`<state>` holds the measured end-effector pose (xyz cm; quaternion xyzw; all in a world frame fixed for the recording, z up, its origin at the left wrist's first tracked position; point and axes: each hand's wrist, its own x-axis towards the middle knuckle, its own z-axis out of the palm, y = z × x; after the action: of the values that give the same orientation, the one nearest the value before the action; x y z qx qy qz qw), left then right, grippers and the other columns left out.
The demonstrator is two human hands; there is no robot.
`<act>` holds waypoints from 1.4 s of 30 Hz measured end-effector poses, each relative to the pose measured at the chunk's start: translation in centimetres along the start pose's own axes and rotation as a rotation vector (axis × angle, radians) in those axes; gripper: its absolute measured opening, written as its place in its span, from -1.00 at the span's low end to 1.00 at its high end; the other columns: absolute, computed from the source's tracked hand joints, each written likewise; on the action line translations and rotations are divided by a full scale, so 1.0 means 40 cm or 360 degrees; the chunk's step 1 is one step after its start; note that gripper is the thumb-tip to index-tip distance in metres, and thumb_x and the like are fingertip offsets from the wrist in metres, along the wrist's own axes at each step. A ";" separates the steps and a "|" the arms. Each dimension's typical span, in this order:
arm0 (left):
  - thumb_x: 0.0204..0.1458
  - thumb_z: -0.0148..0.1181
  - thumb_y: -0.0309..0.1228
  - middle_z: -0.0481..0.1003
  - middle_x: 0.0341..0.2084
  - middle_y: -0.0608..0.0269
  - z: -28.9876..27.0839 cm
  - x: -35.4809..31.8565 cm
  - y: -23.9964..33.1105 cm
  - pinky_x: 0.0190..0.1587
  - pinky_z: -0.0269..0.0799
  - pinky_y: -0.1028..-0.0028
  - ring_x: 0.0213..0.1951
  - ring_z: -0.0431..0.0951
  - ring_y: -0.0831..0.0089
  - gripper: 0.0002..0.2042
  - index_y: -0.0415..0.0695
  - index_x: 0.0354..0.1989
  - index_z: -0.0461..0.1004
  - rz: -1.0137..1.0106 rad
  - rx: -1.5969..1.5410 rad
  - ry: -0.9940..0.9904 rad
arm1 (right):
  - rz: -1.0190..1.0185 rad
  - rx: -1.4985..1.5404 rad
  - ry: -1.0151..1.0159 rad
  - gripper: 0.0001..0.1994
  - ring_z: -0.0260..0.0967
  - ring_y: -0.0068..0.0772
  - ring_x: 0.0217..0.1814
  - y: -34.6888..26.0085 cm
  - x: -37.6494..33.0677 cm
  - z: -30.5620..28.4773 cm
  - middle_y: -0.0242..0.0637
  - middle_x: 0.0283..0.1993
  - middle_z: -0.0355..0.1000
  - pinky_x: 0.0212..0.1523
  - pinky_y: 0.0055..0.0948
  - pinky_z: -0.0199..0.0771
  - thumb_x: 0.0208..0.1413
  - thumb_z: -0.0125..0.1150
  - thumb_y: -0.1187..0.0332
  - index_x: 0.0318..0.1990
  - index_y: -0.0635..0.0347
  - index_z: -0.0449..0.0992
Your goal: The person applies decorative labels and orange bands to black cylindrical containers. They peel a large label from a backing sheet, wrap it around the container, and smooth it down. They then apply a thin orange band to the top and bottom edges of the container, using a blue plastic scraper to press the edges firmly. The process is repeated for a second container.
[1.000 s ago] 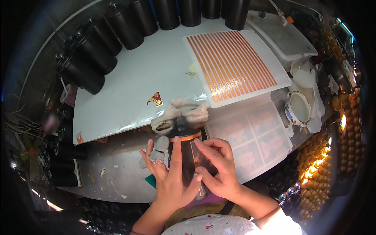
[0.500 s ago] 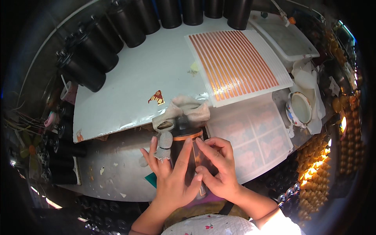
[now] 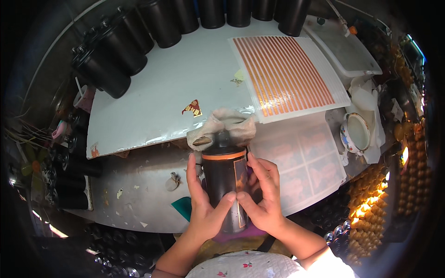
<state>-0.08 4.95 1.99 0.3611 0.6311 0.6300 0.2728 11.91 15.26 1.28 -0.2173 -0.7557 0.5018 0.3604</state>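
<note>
Between my hands a black cylindrical canister (image 3: 219, 180) lies tilted, its narrower neck pointing away from me. An orange band (image 3: 217, 156) circles it below the shoulder. Down its front runs a gold-edged rectangular decal (image 3: 241, 173). My left hand (image 3: 204, 215) wraps the left side, fingers along it and thumb pressed on the front beside the decal. On the opposite side my right hand (image 3: 265, 204) holds it, thumb laid on the decal and fingers partly behind. A damp whitish cloth (image 3: 221, 120) is draped around the far end, hiding part of the neck.
Sheets with copper-orange strips (image 3: 287, 78) lie on the white board (image 3: 157, 97); translucent printed sheets (image 3: 306, 162) are nearer. Black canisters (image 3: 109, 76) line the far and left edges. A white enamel bowl (image 3: 356, 133), a plastic tray (image 3: 345, 48) and a teal scraper-like piece (image 3: 182, 207) stand around.
My fingers have moved off the band and front to the canister's sides, the thumbs now together on the front. The cloth-wrapped left finger has gone mostly behind the canister.
</note>
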 end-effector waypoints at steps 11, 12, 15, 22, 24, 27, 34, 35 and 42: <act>0.02 0.10 -0.48 0.48 -0.21 0.16 0.042 0.015 0.133 0.35 -0.76 -0.34 0.46 0.00 -0.18 -0.30 -0.17 0.44 0.18 0.0554 0.1742 -0.0176 | 0.0038 0.0030 0.0062 -0.26 0.29 -0.24 0.11 0.006 -0.014 0.016 -0.06 0.27 0.19 0.08 -0.35 0.39 0.14 0.11 0.58 0.51 0.24 0.05; 0.01 0.10 -0.49 0.48 -0.21 0.18 0.048 0.020 0.132 0.35 -0.77 -0.34 0.45 0.02 -0.17 -0.29 -0.17 0.44 0.18 0.0619 0.1791 -0.0179 | 0.0041 0.0038 0.0069 -0.26 0.29 -0.22 0.12 0.010 -0.018 0.018 -0.04 0.29 0.19 0.11 -0.33 0.39 0.15 0.06 0.59 0.52 0.24 0.02; 0.05 0.11 -0.50 0.46 -0.27 0.24 0.071 0.017 0.149 0.34 -0.70 -0.39 0.42 0.16 0.00 -0.35 -0.09 0.42 0.27 0.0696 0.1794 -0.0210 | 0.0139 0.0478 0.0135 -0.28 0.31 -0.24 0.15 0.023 -0.019 0.028 -0.06 0.28 0.23 0.16 -0.29 0.37 0.19 -0.03 0.61 0.54 0.24 -0.05; -0.01 0.40 -0.04 0.49 0.06 0.14 0.017 -0.127 0.120 0.29 -0.66 -0.50 0.44 0.00 -0.30 -0.20 0.08 0.45 0.25 0.0535 0.1786 -0.0601 | 0.0803 0.1252 0.1590 -0.69 0.29 -0.61 -0.09 0.045 0.055 -0.164 -0.46 0.04 0.36 -0.22 -0.55 0.34 0.42 -0.03 0.21 0.23 0.00 0.38; 0.00 0.39 -0.04 0.37 0.21 0.09 0.003 -0.143 0.078 0.29 -0.60 -0.51 0.45 0.00 -0.29 -0.22 0.09 0.44 0.26 0.0641 0.1867 -0.0523 | 0.0619 0.1072 0.1155 -0.66 0.33 -0.56 -0.09 0.010 0.069 -0.115 -0.43 0.00 0.38 -0.16 -0.49 0.39 0.36 0.07 0.28 0.24 0.03 0.37; 0.00 0.39 -0.03 0.19 0.36 0.08 -0.002 -0.147 0.040 0.30 -0.47 -0.53 0.43 0.05 -0.27 -0.27 0.08 0.38 0.35 0.0771 0.1956 -0.0407 | 0.0292 0.0627 0.0438 -0.58 0.40 -0.51 -0.08 -0.064 0.101 -0.001 -0.37 -0.09 0.42 -0.03 -0.44 0.44 0.19 0.23 0.46 0.21 0.13 0.38; -0.04 0.42 0.00 0.28 0.28 0.13 -0.009 -0.141 0.007 0.30 -0.46 -0.52 0.39 0.15 -0.20 -0.30 0.12 0.33 0.42 0.0859 0.1860 -0.0325 | 0.0217 0.0452 0.0533 -0.68 0.43 -0.48 -0.06 -0.019 0.148 0.021 -0.23 -0.09 0.47 0.02 -0.44 0.45 0.11 0.20 0.59 0.04 0.30 0.40; -0.03 0.41 0.01 0.28 0.28 0.13 -0.012 -0.141 0.005 0.31 -0.48 -0.51 0.40 0.15 -0.19 -0.30 0.12 0.32 0.42 0.0852 0.1863 -0.0322 | 0.0267 0.0446 0.0560 -0.68 0.43 -0.48 -0.06 -0.007 0.145 0.014 -0.24 -0.09 0.47 0.02 -0.45 0.45 0.11 0.19 0.59 0.04 0.31 0.40; -0.05 0.39 0.13 0.27 0.34 0.07 -0.030 -0.142 -0.015 0.32 -0.61 -0.47 0.39 0.17 -0.22 -0.26 0.00 0.28 0.46 0.0864 0.1873 -0.0283 | 0.0064 0.0211 0.0474 -0.69 0.42 -0.51 0.00 -0.063 0.120 0.051 -0.24 -0.05 0.46 0.06 -0.47 0.44 0.13 0.19 0.61 0.05 0.29 0.41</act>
<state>2.25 -0.28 0.82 0.6473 0.7320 0.1935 -0.0880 7.35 16.31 4.66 -0.2800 -0.6547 0.5200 0.4718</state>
